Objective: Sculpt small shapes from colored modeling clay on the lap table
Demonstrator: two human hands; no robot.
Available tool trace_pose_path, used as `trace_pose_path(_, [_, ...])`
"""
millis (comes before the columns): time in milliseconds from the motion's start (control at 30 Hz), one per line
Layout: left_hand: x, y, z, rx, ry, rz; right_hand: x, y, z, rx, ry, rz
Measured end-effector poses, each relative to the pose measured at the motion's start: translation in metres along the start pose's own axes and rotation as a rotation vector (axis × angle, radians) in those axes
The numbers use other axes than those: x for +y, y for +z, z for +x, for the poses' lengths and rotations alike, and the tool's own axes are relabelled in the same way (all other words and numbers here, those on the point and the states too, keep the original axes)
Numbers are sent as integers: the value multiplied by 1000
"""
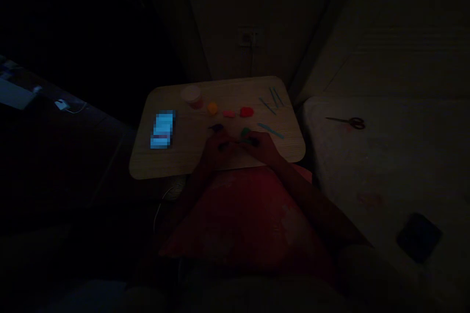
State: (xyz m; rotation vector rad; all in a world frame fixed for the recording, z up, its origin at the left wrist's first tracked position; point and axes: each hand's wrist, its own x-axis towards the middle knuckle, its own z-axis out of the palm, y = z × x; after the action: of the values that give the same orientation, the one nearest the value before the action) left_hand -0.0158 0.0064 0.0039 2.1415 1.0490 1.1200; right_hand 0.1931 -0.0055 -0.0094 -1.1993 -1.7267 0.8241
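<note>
Pale wooden tabletop (189, 151) with rounded corners, very dim light. Left hand (218, 151) and right hand (261, 149) sit close together at its near edge, both curled, not flat open. Each seems to pinch a small dark lump of modelling clay (253, 142), but too dark to tell exactly. Dark green clay lump (245, 132) just beyond right hand, dark purple clay piece (216, 127) just beyond left hand. Further back in a row: orange clay ball (212, 108), flat pink clay piece (229, 113), red clay blob (246, 112), white plastic tub (191, 96). Thin teal sticks (271, 100) lie at back right, another teal stick (270, 130) near right hand. Pixelated glowing phone (162, 129) at left. Red cushion (242, 215) below tabletop. Black-handled scissors (347, 122) and black phone (418, 237) lie on pale mattress (367, 181).
</note>
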Motion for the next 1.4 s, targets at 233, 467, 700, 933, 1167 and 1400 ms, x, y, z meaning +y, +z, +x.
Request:
trace_pose_path(233, [2,0,-1,-12,15,-14,-2,-1,-1,-9,18,-60])
trace_pose_path(467, [-1,0,0,-4,-32,-22,-4,-3,-1,-83,-15,-41])
trace_pose_path(700, [-1,-1,2,-37,-85,-21,-5,-4,-1,-84,19,30])
trace_pose_path(933, [-1,0,1,54,-134,0,1,-1,0,41,62,95])
trace_pose_path(1167, [-4,1,-1,27,-126,45,-2,-2,0,16,52,57])
trace_pose_path(1400, [-3,-3,0,5,-82,-18,0,-1,0,-22,30,68])
